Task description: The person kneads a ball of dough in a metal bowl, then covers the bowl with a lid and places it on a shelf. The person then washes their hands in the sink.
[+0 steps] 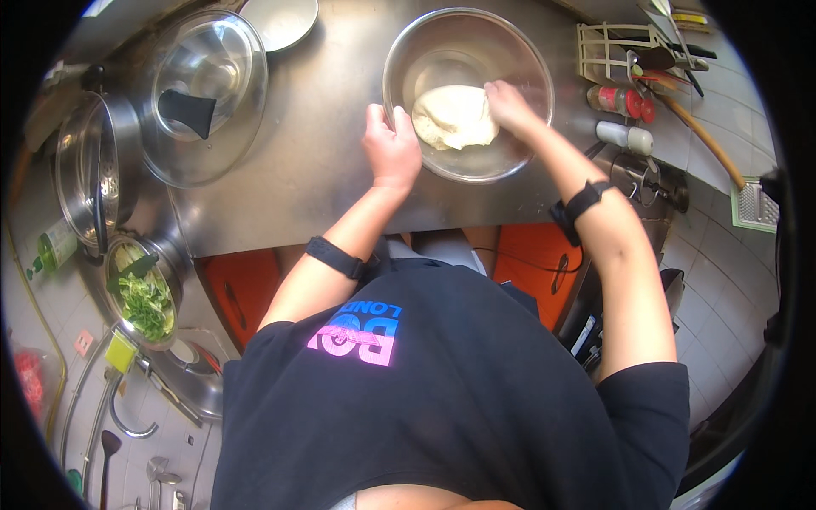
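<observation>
A pale lump of dough lies in a wide stainless steel bowl on the metal counter. Its top is creased, with an uneven lower edge. My left hand grips the bowl's left rim, the thumb towards the inside and the fingers outside. Inside the bowl, my right hand has its fingers curled against the dough's upper right edge. The tips of those fingers are hidden.
Left on the steel counter are a glass lid, a white bowl and a steel pot. Chopped greens fill a bowl near the sink. Spice jars and a utensil rack line the right side.
</observation>
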A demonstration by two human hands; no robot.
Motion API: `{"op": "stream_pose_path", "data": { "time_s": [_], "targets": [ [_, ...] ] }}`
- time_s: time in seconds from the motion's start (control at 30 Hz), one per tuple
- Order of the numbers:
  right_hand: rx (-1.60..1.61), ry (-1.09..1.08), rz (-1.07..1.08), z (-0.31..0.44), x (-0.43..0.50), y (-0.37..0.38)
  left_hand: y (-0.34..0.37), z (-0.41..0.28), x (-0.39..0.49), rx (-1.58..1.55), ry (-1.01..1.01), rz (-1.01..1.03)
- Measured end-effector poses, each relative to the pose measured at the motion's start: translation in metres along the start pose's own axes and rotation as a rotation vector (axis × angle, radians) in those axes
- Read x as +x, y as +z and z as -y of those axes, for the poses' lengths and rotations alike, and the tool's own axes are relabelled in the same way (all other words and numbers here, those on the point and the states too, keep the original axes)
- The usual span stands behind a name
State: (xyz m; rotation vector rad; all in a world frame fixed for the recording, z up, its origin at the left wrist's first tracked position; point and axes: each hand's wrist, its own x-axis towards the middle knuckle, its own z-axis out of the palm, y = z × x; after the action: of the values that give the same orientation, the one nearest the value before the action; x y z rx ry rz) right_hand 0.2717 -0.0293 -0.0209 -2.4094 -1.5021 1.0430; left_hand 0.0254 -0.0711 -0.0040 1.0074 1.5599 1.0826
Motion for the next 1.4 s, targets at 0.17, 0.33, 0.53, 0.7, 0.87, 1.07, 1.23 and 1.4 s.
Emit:
{"op": "stream_pose_path", "data": {
  "time_s": [0.17, 0.33, 0.53, 0.7, 0.87, 1.07, 1.23, 1.4],
  "targets": [
    [-0.129, -0.312, -0.135, 0.036, -0.072, 0.018, 0.002, -0.003, -0.002, 0.026, -0.025, -0.028],
    [-0.276, -0.669, -0.201, 0.097, -0.063, 0.066, 0.002, 0.003, -0.001, 0.059, 0.024, -0.007],
    [-0.347, -0.449, -0.390, 0.097, 0.034, 0.091, 0.000, 0.006, -0.002, 0.024, 0.022, 0.028],
    [-0.192, -0.078, -0.107, 0.120, 0.042, 0.057, -0.002, 0.001, 0.000, 0.087, 0.054, 0.019],
    [0.104, 0.003, 0.577, 0.105, 0.027, -0.057, -0.005, -0.001, 0.000, 0.055, 0.027, 0.037],
    [-0.137, -0.036, -0.030, 0.086, 0.063, -0.018, -0.004, 0.000, 0.000, 0.085, 0.033, 0.025],
    [-0.042, -0.413, 0.042, 0.115, 0.013, 0.055, 0.001, 0.005, 0.001, 0.061, 0.051, 0.014],
    [-0.300, -0.957, 0.085, 0.059, -0.078, -0.006, 0.000, 0.008, 0.002, -0.014, 0.019, 0.016]
  ]
}}
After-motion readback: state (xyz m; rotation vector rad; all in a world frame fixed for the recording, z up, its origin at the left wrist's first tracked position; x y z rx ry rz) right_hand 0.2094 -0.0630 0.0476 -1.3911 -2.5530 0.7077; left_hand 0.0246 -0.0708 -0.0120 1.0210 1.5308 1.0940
